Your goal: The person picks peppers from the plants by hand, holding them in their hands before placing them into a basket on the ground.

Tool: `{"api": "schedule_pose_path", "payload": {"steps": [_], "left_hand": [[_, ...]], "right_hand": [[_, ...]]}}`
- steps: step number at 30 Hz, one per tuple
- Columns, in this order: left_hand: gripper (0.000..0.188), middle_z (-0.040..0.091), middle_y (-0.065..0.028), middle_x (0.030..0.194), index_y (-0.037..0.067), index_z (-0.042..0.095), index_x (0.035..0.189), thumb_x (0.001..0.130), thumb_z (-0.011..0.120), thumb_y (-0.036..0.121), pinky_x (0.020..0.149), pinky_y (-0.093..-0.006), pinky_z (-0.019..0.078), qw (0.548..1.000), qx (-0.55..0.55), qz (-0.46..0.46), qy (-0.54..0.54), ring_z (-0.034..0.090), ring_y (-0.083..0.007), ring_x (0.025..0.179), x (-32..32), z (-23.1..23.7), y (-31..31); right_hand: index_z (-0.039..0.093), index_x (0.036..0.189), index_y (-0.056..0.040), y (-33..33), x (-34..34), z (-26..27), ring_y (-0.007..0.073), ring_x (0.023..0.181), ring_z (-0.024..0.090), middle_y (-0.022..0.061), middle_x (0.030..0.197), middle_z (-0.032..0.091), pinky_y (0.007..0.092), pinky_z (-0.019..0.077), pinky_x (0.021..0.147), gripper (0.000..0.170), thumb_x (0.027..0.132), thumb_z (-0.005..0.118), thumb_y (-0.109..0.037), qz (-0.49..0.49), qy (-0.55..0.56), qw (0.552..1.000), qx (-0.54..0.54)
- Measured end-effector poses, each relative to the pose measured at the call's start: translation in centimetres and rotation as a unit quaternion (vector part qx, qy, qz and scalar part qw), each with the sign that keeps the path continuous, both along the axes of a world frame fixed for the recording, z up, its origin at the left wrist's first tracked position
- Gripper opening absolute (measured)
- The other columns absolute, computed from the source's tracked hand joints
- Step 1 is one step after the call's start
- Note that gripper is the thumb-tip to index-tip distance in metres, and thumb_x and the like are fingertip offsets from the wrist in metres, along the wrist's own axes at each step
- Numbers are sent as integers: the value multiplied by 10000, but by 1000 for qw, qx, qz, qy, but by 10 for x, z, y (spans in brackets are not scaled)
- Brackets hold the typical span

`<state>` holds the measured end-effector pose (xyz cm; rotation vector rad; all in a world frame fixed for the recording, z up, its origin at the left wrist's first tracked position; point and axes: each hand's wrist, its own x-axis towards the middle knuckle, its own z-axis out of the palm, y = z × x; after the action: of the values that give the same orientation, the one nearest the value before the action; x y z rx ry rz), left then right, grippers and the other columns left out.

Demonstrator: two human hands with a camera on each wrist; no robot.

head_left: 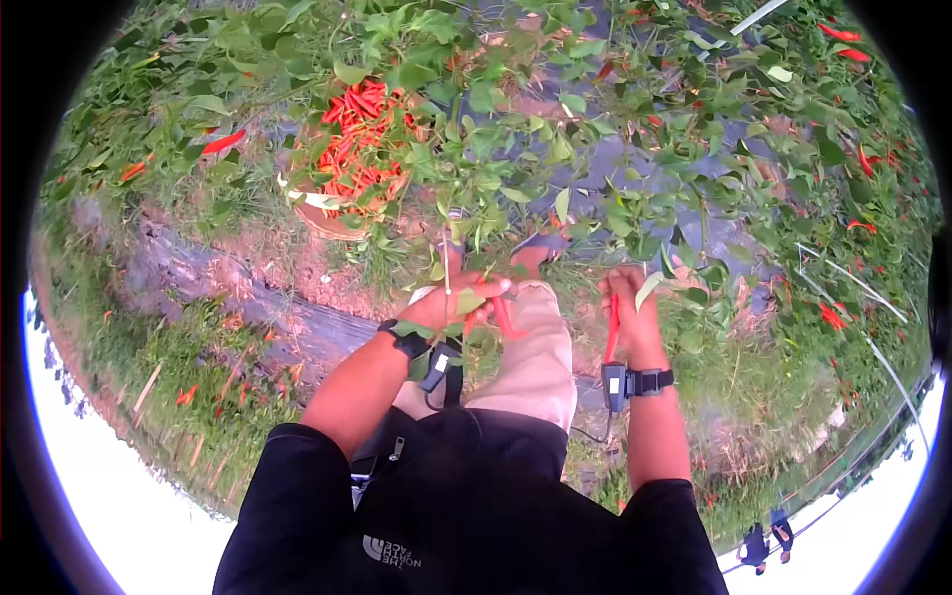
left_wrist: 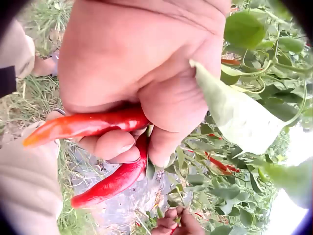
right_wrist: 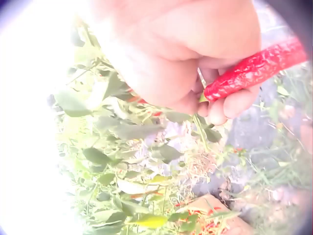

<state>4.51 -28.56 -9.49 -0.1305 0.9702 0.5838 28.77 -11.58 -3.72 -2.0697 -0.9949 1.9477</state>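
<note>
My left hand (head_left: pixel 451 302) holds two red chili peppers. One glossy chili with an orange tip (left_wrist: pixel 83 128) lies in the curled fingers; a second red chili (left_wrist: pixel 115 185) hangs below, its stem end pinched between thumb and fingertips (left_wrist: pixel 159 147). My right hand (head_left: pixel 632 302) pinches a long, wrinkled red chili (right_wrist: pixel 254 71) by its green stem end, among leaves of the pepper plants. The chili points back along the wrist in the head view. A pale curled leaf (left_wrist: pixel 239 112) hangs close beside the left thumb.
A basket (head_left: pixel 332 226) heaped with red chilies (head_left: pixel 365 139) stands on the ground ahead to the left. Leafy pepper plants (head_left: pixel 555 129) with red chilies surround me. Dark plastic mulch (head_left: pixel 297 317) covers parts of the ground. Thin stakes (head_left: pixel 883 362) lean at the right.
</note>
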Motion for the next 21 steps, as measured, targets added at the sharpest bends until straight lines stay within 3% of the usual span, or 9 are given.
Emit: {"api": "schedule_pose_path", "payload": {"steps": [2,6,8,10,11,12,13,14,21], "left_hand": [[285,657,-37,1004,26,604,1199,964,587,186,602,-231,462,995,-49,15,88,533,-70,712,-19,-5,-31],[259,675,-54,1027,28,604,1191,984,536,169,711,-251,530,985,-29,52,165,603,-92,775,-49,-3,-74],[260,660,-64,1014,17,575,1204,996,501,155,721,-270,546,984,-13,95,149,627,-119,804,-60,5,-93],[271,638,-80,1016,8,544,1220,1002,489,158,691,-308,581,969,-62,207,116,640,-153,816,-70,30,-96],[284,619,-100,1045,9,512,1242,1005,481,163,659,-351,612,964,-56,232,114,651,-189,835,-75,49,-91],[284,619,-100,1045,9,512,1242,1005,481,163,659,-351,612,962,-60,241,114,651,-189,835,-78,62,-92],[281,618,-92,1036,9,516,1233,1005,485,170,654,-354,617,953,-64,269,123,651,-184,836,-82,73,-93],[278,617,-85,1027,10,520,1224,1005,489,178,648,-357,622,944,-67,296,131,652,-179,836,-85,77,-97],[311,622,-70,1041,2,514,1238,984,542,179,560,-245,561,955,35,289,61,651,-129,775,-109,90,-128]], "right_hand": [[552,1016,-62,-39,-8,-4,106,620,554,53,837,617,247,459,528,89,949,555,-122,-64,95,985,-130],[548,1071,-40,-98,-72,-19,171,784,600,80,906,619,290,508,680,139,948,563,-103,-31,149,975,-162],[564,1074,-28,-119,-123,-6,204,839,601,92,937,617,310,508,718,156,925,569,-73,-74,203,958,-187],[579,1077,-16,-134,-157,-7,238,895,603,103,967,615,331,508,757,176,903,575,-43,-116,253,936,-213],[593,1070,-8,-144,-166,-15,265,914,600,115,987,610,348,501,765,198,873,574,-20,173,237,956,13],[607,1062,0,-153,-175,-18,292,933,598,128,1007,605,365,494,773,221,844,574,4,439,195,844,239],[581,1002,-4,-157,-193,-7,226,993,580,67,1016,607,307,470,839,133,913,542,-95,428,184,852,237],[581,1002,-4,-160,-202,-3,226,993,580,67,1016,607,307,470,839,133,913,542,-95,437,186,848,237],[601,1097,-16,-160,-242,44,96,781,554,4,924,612,257,451,720,215,945,520,-144,368,189,909,45]]}}
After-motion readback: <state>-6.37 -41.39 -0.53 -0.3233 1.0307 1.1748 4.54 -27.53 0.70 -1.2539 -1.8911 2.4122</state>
